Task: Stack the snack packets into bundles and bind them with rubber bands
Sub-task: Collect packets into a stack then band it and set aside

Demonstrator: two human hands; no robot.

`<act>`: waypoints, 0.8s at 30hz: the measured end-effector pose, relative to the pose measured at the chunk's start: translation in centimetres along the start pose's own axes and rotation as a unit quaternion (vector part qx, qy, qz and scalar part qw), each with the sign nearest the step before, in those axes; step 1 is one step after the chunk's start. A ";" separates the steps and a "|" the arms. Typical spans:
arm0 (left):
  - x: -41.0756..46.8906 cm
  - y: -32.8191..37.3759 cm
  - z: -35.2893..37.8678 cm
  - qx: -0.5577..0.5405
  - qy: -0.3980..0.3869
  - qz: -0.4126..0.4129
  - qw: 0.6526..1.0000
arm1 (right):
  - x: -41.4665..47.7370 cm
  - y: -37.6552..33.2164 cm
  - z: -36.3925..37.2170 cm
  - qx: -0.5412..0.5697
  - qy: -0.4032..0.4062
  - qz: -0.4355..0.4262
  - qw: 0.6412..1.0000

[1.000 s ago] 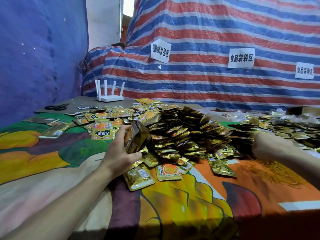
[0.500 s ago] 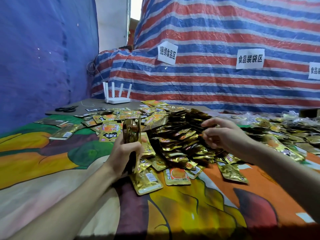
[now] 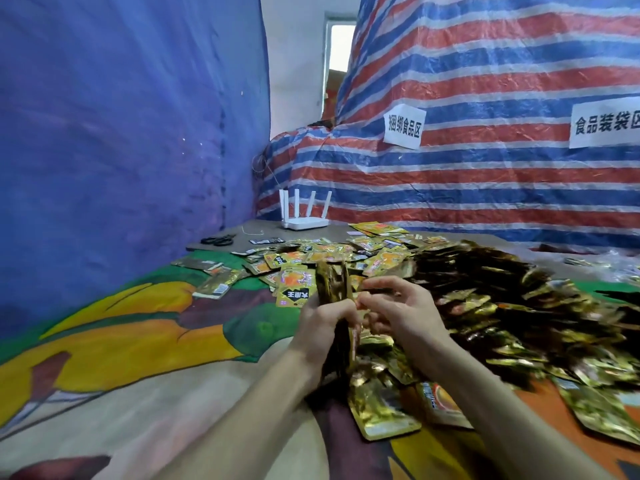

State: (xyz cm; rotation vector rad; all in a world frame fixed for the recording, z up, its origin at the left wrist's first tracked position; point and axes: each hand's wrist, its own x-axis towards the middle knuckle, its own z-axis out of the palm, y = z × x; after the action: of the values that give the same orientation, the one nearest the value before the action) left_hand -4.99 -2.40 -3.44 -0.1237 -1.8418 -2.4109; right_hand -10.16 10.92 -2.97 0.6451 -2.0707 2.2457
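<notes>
My left hand [image 3: 320,329] grips a stack of gold snack packets [image 3: 333,280] and holds it upright on edge above the cloth. My right hand [image 3: 405,313] is right beside the stack with its fingers curled. Its thumb and forefinger pinch something thin at the stack's right edge, seemingly a rubber band, too small to make out. A big heap of gold packets [image 3: 491,292] lies to the right. Flat orange packets [image 3: 294,289] lie scattered behind my hands.
The table carries a colourful printed cloth [image 3: 138,344]. A white router [image 3: 304,220] and black scissors [image 3: 218,240] sit at the far left end. A blue sheet [image 3: 121,133] hangs on the left, and a striped tarp [image 3: 485,188] with paper labels stands behind.
My right hand came from the far right, passed over the heap and reached the stack. My left hand turned the stack upright. The view swung left and closer.
</notes>
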 end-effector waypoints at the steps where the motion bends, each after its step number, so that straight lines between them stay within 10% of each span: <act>1: 0.1 -0.1 0.0 0.008 0.005 0.004 1.000 | -0.1 0.0 -0.1 -0.007 0.009 -0.005 1.000; 24: 0.7 -0.6 0.0 0.025 0.041 0.075 0.996 | -0.6 1.0 -0.3 -0.069 0.060 -0.058 0.994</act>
State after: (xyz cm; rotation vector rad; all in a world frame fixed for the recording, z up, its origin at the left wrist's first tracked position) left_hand -5.81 -2.29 -3.97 -0.1498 -1.7873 -2.2339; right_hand -9.99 11.24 -4.08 0.5909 -2.0519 2.0073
